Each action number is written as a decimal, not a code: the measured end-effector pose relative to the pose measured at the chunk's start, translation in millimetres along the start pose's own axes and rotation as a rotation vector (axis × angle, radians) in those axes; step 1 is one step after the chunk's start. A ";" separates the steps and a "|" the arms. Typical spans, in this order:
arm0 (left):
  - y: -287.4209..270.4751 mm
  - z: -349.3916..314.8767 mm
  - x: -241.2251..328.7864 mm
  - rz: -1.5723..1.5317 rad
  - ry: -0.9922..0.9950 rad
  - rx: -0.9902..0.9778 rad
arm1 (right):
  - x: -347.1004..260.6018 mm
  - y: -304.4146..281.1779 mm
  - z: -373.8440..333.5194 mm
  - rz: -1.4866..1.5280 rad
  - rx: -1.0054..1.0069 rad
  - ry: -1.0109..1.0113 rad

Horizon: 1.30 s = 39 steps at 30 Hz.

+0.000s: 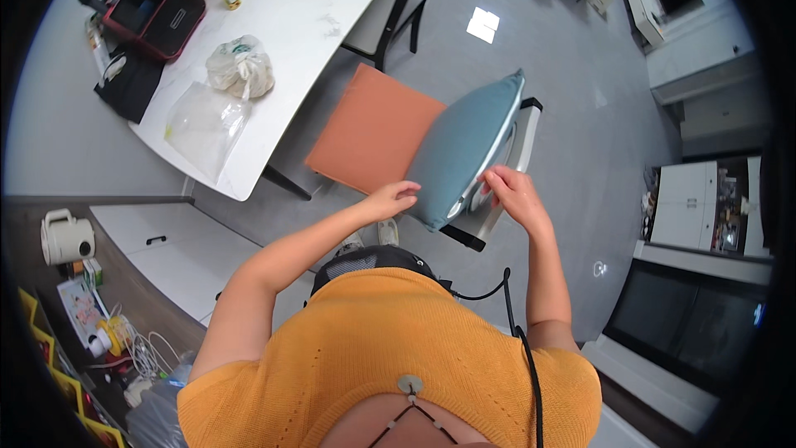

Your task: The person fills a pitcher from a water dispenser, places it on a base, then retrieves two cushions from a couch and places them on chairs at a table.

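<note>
A blue cushion (462, 141) with a pale strip along its right edge stands tilted on an orange-seated chair (373, 129), leaning toward the white and black chair back (521, 145). My left hand (393, 199) is at the cushion's near left edge, its fingers stretched toward the fabric and slightly bent. On the opposite side, my right hand (512, 192) has its fingers curled together by the pale edge. Whatever those fingers may hold is too small to make out. Part of the chair back is hidden behind the cushion.
A white marble-patterned table (307, 25) at the left bears a tied plastic bag (240, 66), a clear plastic sheet (207, 124) and a red and black speaker (157, 12). Nearer left, a counter holds a white kettle (68, 236) and cables. A black cord (524, 340) hangs beside my right arm.
</note>
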<state>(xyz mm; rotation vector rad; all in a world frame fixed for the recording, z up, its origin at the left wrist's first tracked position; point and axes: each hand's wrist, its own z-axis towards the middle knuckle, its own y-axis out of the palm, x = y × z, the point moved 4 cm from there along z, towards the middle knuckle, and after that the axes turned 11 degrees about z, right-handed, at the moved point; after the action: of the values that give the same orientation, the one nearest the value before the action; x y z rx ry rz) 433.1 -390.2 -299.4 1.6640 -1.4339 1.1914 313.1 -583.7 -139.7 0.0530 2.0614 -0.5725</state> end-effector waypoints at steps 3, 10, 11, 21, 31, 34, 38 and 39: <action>-22.3 -46.9 -21.7 -0.120 -0.106 0.114 | -16.7 27.0 31.8 -0.284 -0.066 -0.243; -72.9 -188.0 -105.2 -0.283 -0.441 0.703 | -35.5 111.0 97.6 -0.874 -0.561 -0.385; -81.9 -201.8 -106.9 -0.300 -0.447 0.784 | -41.2 123.8 108.1 -0.870 -0.600 -0.412; -193.4 -248.3 -134.1 0.483 -0.427 1.208 | -98.4 301.4 262.2 -0.991 -0.506 -0.652; -257.0 -242.8 -169.3 0.794 -0.610 0.830 | -82.0 377.0 353.0 -1.139 -0.231 -0.533; -265.7 -241.8 -175.9 0.715 -0.571 0.854 | -75.9 380.5 349.6 -1.149 -0.129 -0.635; -268.5 -235.8 -173.4 0.817 -0.493 0.865 | -80.0 382.5 352.2 -1.202 -0.258 -0.433; -268.9 -234.4 -176.1 0.798 -0.481 0.870 | -79.4 383.5 353.0 -1.212 -0.259 -0.423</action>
<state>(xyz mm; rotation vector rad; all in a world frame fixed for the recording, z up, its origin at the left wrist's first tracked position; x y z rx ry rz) 641.9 -54.6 -343.8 2.0911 -2.1892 2.1911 739.1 -375.2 -370.0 -1.4129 1.5464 -0.9016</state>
